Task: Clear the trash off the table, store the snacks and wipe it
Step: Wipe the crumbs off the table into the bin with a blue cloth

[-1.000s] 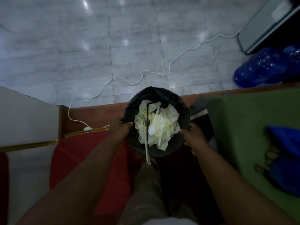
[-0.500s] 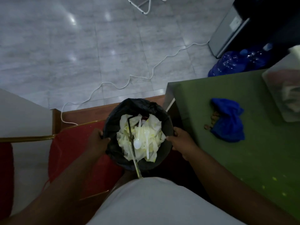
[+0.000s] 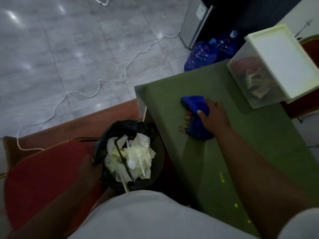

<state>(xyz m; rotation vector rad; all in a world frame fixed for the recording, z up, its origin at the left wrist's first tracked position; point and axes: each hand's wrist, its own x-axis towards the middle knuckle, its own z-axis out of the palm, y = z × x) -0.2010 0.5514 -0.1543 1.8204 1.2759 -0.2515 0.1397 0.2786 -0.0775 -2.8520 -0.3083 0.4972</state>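
Observation:
A black-lined trash bin (image 3: 155, 135) sits low beside the green table (image 3: 250, 152), filled with crumpled white paper, a plastic fork and spoon, and a black straw. My left hand (image 3: 88, 168) grips the bin's left rim. A crumpled blue cloth (image 3: 196, 128) lies on the table near its left edge, and my right hand (image 3: 214, 114) lies on top of it with the thumb curled onto the fabric. Small brown snack crumbs (image 3: 187, 118) sit against the cloth's left side. A clear snack container (image 3: 259, 80) with a white lid (image 3: 283, 59) stands at the table's far right.
A red chair seat (image 3: 43, 171) with a gold frame is left of the bin. Yellow specks (image 3: 222, 176) mark the table's near part. Blue water bottles (image 3: 207, 52) and a white cable (image 3: 103, 80) lie on the grey tiled floor beyond.
My right hand has let go of the bin's rim and moved up onto the blue cloth on the table. The left hand stays on the bin. The view has shifted right.

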